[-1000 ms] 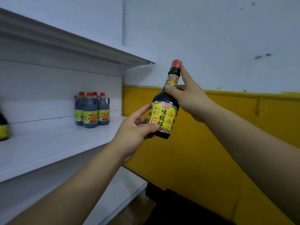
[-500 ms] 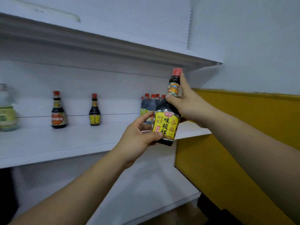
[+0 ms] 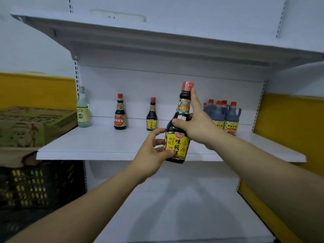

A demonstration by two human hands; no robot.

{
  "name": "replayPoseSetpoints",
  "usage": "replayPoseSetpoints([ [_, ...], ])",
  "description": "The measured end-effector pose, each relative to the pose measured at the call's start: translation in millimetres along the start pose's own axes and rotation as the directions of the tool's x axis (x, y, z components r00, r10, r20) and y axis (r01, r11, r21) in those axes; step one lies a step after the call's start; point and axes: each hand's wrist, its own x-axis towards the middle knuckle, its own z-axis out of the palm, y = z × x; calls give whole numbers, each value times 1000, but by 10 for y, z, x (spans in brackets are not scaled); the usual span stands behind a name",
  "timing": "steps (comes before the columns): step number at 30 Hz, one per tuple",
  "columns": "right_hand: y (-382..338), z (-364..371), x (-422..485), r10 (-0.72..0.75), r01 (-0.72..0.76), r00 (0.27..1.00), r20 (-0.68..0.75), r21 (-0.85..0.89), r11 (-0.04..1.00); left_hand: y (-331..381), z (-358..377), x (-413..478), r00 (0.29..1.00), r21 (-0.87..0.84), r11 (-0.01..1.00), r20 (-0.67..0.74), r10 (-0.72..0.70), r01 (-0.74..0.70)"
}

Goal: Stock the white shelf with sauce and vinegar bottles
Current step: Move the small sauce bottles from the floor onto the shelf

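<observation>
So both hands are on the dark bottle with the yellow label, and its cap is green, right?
No: the head view shows the cap is red, not green. The left hand and right hand are indeed both on the dark bottle with the yellow label.

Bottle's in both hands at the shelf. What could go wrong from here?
1. Going in, the held bottle may knock the small yellow-label bottle or the handled jugs either side of it.
2. Grip looks light: the right hand has its index finger straight along the neck, and the left hand holds by fingertips, so it could slip.
</observation>
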Motion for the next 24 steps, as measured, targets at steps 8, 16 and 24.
replayPoseSetpoints([
  [8, 456, 409, 640, -52, 52, 999, 2, -18, 998, -482, -200, 612, 995, 80, 994, -68, -73, 78],
  [16, 978, 629, 1282, -56, 56, 998, 2, -103, 993, -920, -568, 1381, 966, 613, 765, 10, -259, 199],
  [24, 1480, 837, 1790, -18, 19, 1000, 14, -112, 993, -1375, -913, 1803, 914, 966, 215, -44, -403, 141],
])
